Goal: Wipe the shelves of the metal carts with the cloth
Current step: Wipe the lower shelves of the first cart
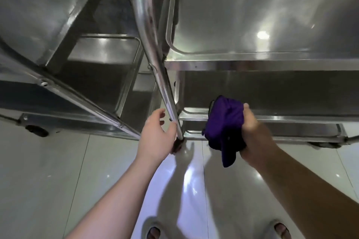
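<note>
My right hand (pixel 252 132) grips cloth (pixel 223 126) at lower shelf (pixel 291 117); left hand (pixel 157 134) loosely curled by post (pixel 167 91). Next, I judge: wipe shelf.

- You are facing two metal carts: one (pixel 64 75) beyond your left hand (pixel 157 134), one (pixel 262 64) beyond your right hand (pixel 254 132).
- You are gripping one purple cloth (pixel 223 122) in your right hand.
- You are showing two feet below your hands: one (pixel 153 233), another (pixel 281 230).
</note>
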`<state>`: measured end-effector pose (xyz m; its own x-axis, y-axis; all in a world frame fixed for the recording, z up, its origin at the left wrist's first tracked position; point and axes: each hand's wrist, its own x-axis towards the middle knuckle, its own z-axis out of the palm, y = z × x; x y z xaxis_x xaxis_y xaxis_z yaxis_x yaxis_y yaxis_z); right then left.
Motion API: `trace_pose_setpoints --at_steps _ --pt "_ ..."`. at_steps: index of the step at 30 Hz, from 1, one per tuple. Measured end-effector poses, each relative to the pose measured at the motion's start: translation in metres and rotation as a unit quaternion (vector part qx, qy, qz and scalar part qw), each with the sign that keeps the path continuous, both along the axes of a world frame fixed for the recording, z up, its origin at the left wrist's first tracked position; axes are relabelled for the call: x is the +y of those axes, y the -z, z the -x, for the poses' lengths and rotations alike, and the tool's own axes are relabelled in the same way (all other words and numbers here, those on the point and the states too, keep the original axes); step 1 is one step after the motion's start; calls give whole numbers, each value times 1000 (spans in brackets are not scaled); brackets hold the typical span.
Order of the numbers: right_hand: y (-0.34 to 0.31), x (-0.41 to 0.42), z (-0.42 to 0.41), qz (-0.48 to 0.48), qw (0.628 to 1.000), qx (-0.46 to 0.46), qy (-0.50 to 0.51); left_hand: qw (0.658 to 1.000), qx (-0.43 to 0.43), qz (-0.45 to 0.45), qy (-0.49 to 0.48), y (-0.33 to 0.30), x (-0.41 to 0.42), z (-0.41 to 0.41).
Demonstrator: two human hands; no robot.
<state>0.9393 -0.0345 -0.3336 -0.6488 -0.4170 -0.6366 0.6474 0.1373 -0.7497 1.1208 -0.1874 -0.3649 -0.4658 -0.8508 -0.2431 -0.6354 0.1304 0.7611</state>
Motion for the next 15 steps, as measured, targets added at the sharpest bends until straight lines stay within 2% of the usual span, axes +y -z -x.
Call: trace_pose_setpoints --at_steps 4,8,11,13,15 --pt "33 -20 26 -13 998 26 51 991 77 111 -17 45 -11 13" --pt "50 -43 48 42 990 131 22 973 153 166 -41 74 -15 25" --pt "57 -65 58 71 969 237 10 957 216 189 -47 87 -18 33" --pt "64 -79 57 24 916 400 -36 945 244 212 -51 94 -20 38" --pt "79 -87 48 -12 810 575 -116 930 274 238 -59 99 -22 43"
